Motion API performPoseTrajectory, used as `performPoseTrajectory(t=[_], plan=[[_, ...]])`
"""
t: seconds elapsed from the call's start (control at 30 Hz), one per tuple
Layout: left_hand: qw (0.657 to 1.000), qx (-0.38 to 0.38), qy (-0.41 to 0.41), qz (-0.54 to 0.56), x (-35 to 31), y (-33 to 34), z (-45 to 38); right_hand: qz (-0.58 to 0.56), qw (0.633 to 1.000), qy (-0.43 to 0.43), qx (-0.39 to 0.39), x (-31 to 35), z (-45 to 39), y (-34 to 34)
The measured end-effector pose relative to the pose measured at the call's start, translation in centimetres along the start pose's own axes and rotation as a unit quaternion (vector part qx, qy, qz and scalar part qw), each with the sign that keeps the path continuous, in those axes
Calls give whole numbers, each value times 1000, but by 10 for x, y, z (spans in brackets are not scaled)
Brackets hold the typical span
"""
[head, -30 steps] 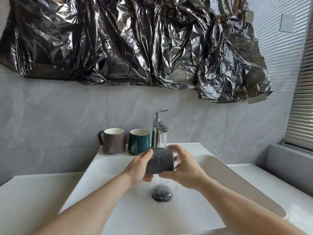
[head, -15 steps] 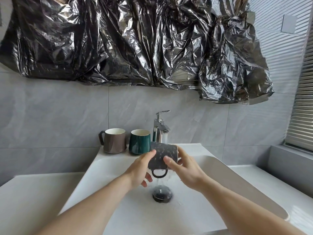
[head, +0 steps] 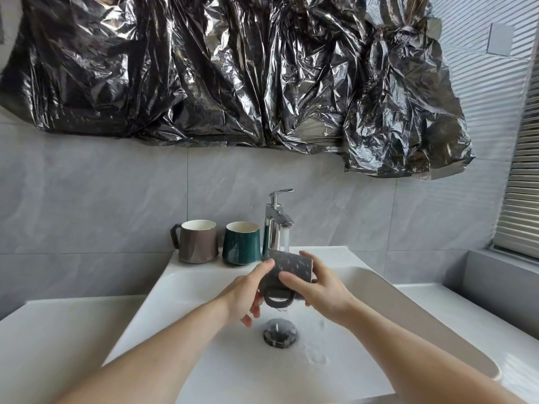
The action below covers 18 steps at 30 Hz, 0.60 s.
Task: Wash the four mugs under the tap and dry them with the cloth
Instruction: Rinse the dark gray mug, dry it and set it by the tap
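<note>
Sideways, speckled dark mug [head: 290, 266], handle down

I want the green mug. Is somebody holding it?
No, the green mug stands untouched on the sink ledge; both hands hold the speckled mug under the tap.

bright daylight fr. right, wide-angle warp

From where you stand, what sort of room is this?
Probably a bathroom or washroom: a white basin with a chrome tap running, grey wall tiles, and mugs on the basin's ledge, such as the green mug.
</note>
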<state>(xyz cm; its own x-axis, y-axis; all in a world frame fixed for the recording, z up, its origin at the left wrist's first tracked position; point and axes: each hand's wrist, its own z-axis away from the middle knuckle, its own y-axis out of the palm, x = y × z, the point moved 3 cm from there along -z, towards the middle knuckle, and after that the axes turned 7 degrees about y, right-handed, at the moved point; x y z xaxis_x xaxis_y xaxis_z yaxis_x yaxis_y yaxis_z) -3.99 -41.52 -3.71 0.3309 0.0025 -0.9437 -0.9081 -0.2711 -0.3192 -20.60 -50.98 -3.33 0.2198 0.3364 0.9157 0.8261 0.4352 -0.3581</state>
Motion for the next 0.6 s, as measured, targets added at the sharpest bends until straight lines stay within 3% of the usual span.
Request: performPoseTrajectory(t=[0.2,0.43,0.6], plan=[[999,-7,-22,-42,-1,1,3,-33,999,27,30,7,6,8],[993,8,0,116,-12,7,7,-20,997,76,-18,6,3,3],[991,26,5,131,-10,7,9,-49,992,116,18,-1,-2,4]])
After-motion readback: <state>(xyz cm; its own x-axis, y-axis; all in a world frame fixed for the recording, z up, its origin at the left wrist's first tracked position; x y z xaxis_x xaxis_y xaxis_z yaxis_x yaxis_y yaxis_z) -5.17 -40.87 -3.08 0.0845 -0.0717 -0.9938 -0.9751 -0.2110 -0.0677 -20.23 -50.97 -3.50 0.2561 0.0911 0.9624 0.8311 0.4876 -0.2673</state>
